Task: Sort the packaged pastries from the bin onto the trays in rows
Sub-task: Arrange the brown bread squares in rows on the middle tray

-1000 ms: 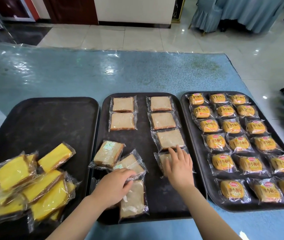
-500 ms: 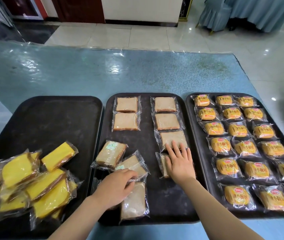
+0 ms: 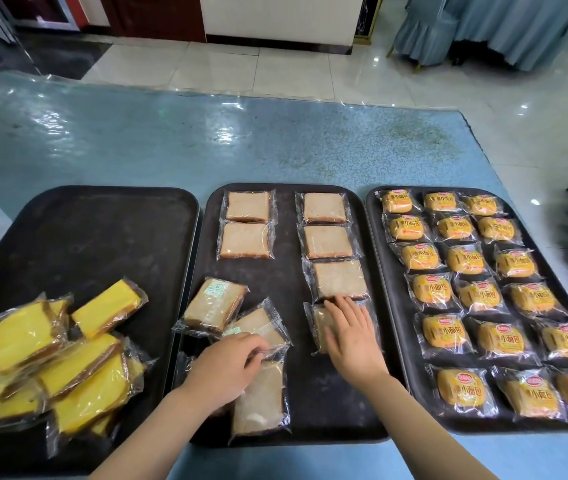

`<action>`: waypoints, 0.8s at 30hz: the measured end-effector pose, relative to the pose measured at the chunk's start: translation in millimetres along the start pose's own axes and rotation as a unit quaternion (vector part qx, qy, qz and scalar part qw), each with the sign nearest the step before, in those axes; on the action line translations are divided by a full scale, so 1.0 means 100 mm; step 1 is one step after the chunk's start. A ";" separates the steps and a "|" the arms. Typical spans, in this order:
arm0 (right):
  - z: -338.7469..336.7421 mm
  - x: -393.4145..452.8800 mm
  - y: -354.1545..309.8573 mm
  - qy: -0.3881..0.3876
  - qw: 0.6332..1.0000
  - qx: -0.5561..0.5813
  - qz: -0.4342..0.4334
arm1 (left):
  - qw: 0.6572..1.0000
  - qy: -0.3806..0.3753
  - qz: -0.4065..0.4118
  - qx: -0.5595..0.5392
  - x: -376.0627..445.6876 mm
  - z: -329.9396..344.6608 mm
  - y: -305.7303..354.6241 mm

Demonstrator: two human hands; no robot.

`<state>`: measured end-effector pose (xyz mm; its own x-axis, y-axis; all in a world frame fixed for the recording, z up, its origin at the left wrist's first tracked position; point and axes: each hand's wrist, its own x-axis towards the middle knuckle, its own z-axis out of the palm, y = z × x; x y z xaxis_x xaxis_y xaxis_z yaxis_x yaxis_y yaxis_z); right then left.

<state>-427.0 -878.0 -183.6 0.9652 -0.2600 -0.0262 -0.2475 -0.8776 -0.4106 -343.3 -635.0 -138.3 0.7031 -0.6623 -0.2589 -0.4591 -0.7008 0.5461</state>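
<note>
Three black trays sit side by side on a blue table under clear plastic sheeting. From the head view, the left tray holds a loose heap of yellow cake packs piled toward its near end, the far half bare.

On the middle tray the brown bread packs go in two columns. The left column has two packs laid flat at the far end. The right column has three in a line, and a fourth pack just below them, its top edge touching the third.

The right hand lies flat on that fourth pack, fingers straight and spread a little, their tips reaching the seam of the third pack above. It presses rather than grips.

The left hand is at the near left of the middle tray, among unsorted bread packs. Its fingers are curled and pinch the wrapper edge of a tilted pack. Another tilted pack lies just beyond it, and one more lies lengthwise beside the wrist, partly under the hand.

The right tray is full: small orange bun packs in three columns, six rows deep, each with a red-and-yellow label.

Beyond the table are pale floor tiles and blue draped cloth at the far right.
</note>
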 end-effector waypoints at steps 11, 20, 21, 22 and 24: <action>0.10 -0.84 -0.58 -0.088 0.926 0.350 0.109 | 0.979 0.059 -0.115 -0.160 -0.05 0.02 0.01; 0.00 -0.92 -0.25 0.011 0.913 0.342 0.220 | 0.929 0.085 -0.182 -0.312 -0.05 0.26 0.37; -0.01 -0.94 -0.22 0.016 0.915 0.338 0.219 | 0.924 0.077 -0.190 -0.323 -0.06 0.32 0.41; -0.02 -0.96 -0.17 0.021 0.918 0.333 0.216 | 0.923 0.064 -0.196 -0.324 -0.06 0.38 0.44; -0.06 -0.99 -0.10 0.024 0.925 0.325 0.198 | 0.929 0.039 -0.197 -0.310 -0.09 0.50 0.48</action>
<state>-520.7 -845.7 -171.5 0.8008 -0.5406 -0.2577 -0.4634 -0.2867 -0.8385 -398.5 -675.8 -149.7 0.7989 -0.3477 -0.4908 0.2264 -0.5821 0.7809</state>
